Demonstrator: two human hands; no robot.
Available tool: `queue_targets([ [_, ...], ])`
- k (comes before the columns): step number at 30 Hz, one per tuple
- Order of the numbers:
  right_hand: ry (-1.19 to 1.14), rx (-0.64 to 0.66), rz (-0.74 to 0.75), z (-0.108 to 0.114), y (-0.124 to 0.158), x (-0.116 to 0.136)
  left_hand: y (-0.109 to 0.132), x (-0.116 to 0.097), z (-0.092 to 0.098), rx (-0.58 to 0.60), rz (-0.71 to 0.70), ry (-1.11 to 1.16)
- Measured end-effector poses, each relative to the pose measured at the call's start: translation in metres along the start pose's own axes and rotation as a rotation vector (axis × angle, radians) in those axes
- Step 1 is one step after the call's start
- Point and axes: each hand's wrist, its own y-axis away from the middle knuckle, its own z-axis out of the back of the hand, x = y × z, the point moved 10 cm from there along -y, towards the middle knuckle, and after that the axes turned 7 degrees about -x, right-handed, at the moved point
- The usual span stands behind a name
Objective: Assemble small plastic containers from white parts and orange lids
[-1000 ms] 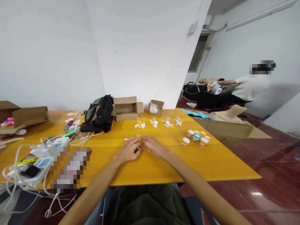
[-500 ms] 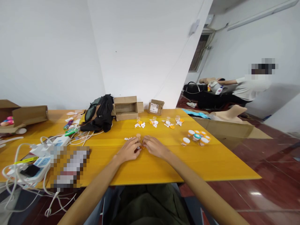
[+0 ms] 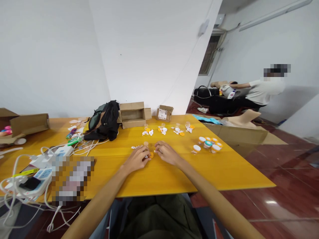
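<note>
My left hand [image 3: 136, 158] rests on the yellow table with its fingers curled. Something small and white shows under its fingertips, too hidden to name. Just right of those fingertips lies an orange ring-shaped lid [image 3: 151, 155]. My right hand [image 3: 166, 153] is closed in a pinch a little to the right of the lid, a small white piece [image 3: 155, 151] showing at its fingertips. Beyond my left fingers stands a small clear cup [image 3: 146, 144]. Several small white pieces [image 3: 134, 147] lie to the left of it.
Farther back are groups of clear cups, white pieces and orange lids [image 3: 182, 134]. Several lidded jars [image 3: 195, 149] stand at the right. Cardboard boxes [image 3: 133, 123] and a black bag [image 3: 107, 121] line the back; power strips [image 3: 45, 172] and cables lie left. A person [image 3: 265, 91] sits beyond.
My right hand has moved slightly right, away from my left hand, uncovering more of the orange lid. My left hand stays nearly in place. The whole view has shifted a little.
</note>
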Motion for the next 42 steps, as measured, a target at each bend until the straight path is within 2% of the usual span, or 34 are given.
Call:
queue_targets([
  [7, -0.025, 0.015, -0.078, -0.003, 0.003, -0.009, -0.003, -0.003, 0.001, -0.001, 0.015, 0.085],
  [13, -0.029, 0.018, -0.129, -0.002, 0.004, -0.013, -0.001, 0.004, 0.019, -0.048, 0.049, 0.119],
  [17, -0.033, -0.016, -0.1, -0.004, 0.006, -0.015, 0.003, 0.012, 0.025, -0.023, 0.074, 0.11],
  [25, -0.084, -0.039, -0.057, -0.007, 0.008, -0.002, 0.005, 0.014, 0.02, 0.012, 0.078, 0.113],
  [31, -0.088, 0.014, -0.024, -0.008, 0.008, 0.008, 0.004, 0.009, 0.015, 0.046, 0.041, 0.052],
  [42, 0.003, 0.085, -0.033, -0.009, 0.005, 0.012, 0.003, 0.009, 0.012, 0.051, 0.035, 0.1],
])
